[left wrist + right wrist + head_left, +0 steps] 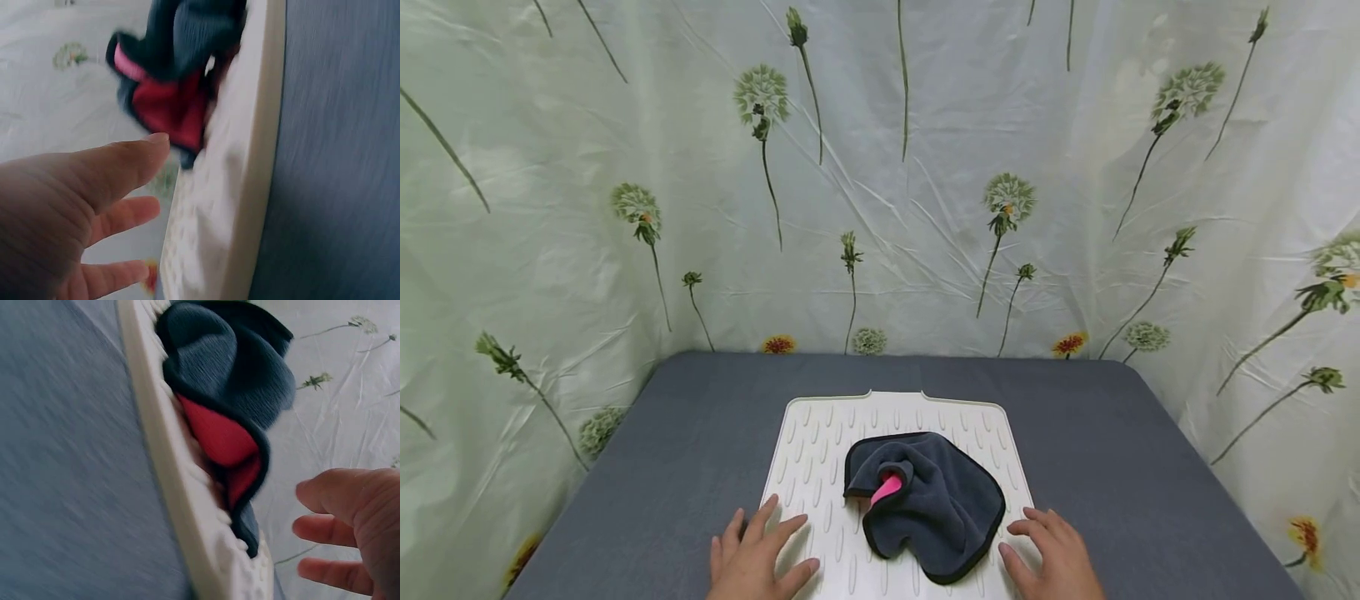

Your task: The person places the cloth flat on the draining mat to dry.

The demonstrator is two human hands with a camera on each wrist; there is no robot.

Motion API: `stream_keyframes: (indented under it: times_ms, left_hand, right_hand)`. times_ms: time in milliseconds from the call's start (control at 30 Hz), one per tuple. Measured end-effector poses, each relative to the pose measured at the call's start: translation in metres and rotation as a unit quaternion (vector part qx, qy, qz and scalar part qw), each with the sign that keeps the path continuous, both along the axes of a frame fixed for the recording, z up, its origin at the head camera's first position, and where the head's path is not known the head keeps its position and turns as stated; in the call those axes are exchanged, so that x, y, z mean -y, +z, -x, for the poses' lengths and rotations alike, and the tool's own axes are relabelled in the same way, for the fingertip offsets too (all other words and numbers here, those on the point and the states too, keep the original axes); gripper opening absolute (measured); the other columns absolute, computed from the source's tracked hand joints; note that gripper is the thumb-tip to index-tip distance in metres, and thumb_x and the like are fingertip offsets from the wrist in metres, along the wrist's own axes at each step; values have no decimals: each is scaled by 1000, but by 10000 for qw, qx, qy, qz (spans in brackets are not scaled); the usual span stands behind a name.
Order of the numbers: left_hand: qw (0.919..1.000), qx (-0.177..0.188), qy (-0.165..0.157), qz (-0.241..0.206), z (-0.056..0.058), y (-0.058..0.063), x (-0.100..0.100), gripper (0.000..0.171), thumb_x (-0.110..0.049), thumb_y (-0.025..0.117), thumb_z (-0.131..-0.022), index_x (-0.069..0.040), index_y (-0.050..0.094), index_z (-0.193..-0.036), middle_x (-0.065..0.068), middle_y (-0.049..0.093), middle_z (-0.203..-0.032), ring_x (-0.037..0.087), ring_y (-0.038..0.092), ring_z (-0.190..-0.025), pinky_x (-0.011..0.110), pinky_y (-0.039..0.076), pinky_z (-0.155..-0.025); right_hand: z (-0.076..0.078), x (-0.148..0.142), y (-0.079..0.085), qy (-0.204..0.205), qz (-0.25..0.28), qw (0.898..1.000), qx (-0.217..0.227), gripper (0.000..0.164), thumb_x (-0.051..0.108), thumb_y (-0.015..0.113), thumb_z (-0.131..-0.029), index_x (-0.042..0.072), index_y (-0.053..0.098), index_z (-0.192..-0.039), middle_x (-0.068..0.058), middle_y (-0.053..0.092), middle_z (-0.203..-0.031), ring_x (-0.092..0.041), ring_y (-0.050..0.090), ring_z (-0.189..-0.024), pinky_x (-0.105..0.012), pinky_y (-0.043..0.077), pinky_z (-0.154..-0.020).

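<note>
A dark grey cloth point(955, 492) with black edging and a pink underside lies crumpled on a white ribbed mat point(808, 467). A bit of pink shows in a fold near its middle. My left hand point(756, 554) hovers by the mat's left edge with fingers spread, apart from the cloth. Beyond its thumb in the left wrist view, the cloth point(169, 100) looks blurred. My right hand point(1052, 554) is just right of the cloth, its fingers loosely bent and holding nothing. The right wrist view shows a gap between those fingers and the cloth point(219, 381).
The mat lies on a table with a dark grey cover point(715, 433). A pale curtain point(917, 208) printed with dandelions hangs behind the table and along its sides. The mat has a raised rim point(156, 425).
</note>
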State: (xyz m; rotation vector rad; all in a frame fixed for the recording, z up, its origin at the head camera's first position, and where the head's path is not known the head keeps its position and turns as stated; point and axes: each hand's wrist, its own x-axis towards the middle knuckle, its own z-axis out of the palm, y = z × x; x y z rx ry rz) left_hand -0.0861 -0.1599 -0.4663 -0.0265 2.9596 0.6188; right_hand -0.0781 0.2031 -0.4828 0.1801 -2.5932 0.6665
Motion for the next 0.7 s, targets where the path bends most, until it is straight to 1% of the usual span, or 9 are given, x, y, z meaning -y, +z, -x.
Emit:
stream_keyframes:
  times_ms: [100, 133, 233, 333, 400, 467, 567, 700]
  left_hand:
    - [9982, -581, -113, 45, -6, -5, -21, 53, -63, 66, -69, -26, 66, -108, 13, 45, -135, 53, 27, -123, 76, 14, -89]
    - [9971, -745, -122, 26, -8, -8, -28, 50, -62, 66, -70, -26, 67, -105, 12, 45, -134, 52, 27, -123, 75, 14, -90]
    - [9928, -1196, -16, -30, -13, -16, -47, 43, -58, 68, -70, -24, 68, -97, 12, 48, -130, 51, 30, -122, 72, 16, -91]
    - [9884, -1488, 250, -165, -16, -23, -61, 39, -53, 70, -70, -23, 67, -93, 13, 50, -127, 51, 30, -120, 71, 17, -92]
    - [9854, -1633, 406, -267, -15, -24, -67, 37, -50, 72, -69, -21, 67, -92, 13, 50, -127, 51, 29, -120, 70, 17, -92]
    - [9848, -1633, 488, -343, -12, -23, -71, 36, -48, 72, -70, -20, 67, -92, 15, 48, -127, 51, 27, -121, 70, 15, -93]
    - [9849, -1578, 522, -480, -7, -21, -76, 34, -45, 73, -71, -20, 67, -93, 16, 47, -129, 51, 24, -123, 70, 14, -93]
    - [9853, -1493, 531, -645, -4, -23, -82, 25, -40, 74, -72, -22, 67, -88, 17, 47, -130, 51, 22, -124, 69, 14, -95]
  right_hand:
    - [-4, 7, -9, 53, 147, 9985, -515, 29, 11, 84, -59, 23, 63, -75, -13, 63, -99, -46, 52, -100, -57, 36, -82]
    - [-5, 10, -11, 45, 183, 9980, -603, 30, 11, 84, -58, 24, 62, -74, -14, 63, -100, -47, 50, -102, -58, 34, -82]
    - [-8, 17, -16, -32, 158, 9979, -629, 29, 14, 83, -60, 28, 60, -71, -15, 61, -105, -49, 42, -109, -59, 30, -86]
    - [-10, 22, -19, -179, 51, 9988, -448, 26, 21, 81, -64, 32, 58, -67, -16, 60, -108, -48, 35, -114, -58, 25, -93]
    - [-12, 24, -20, -281, -18, 9992, -298, 23, 25, 80, -67, 33, 58, -65, -17, 59, -109, -48, 32, -116, -58, 22, -95]
    - [-13, 27, -19, -378, -74, 9992, -121, 21, 29, 78, -69, 32, 58, -64, -17, 59, -110, -49, 30, -118, -59, 21, -96]
    - [-15, 31, -18, -444, -117, 9988, 155, 20, 35, 75, -74, 32, 58, -64, -17, 59, -112, -50, 28, -120, -60, 23, -94]
    - [-18, 39, -18, -507, -22, 9976, 475, 20, 41, 70, -79, 33, 58, -64, -16, 58, -115, -49, 27, -122, -60, 24, -94]
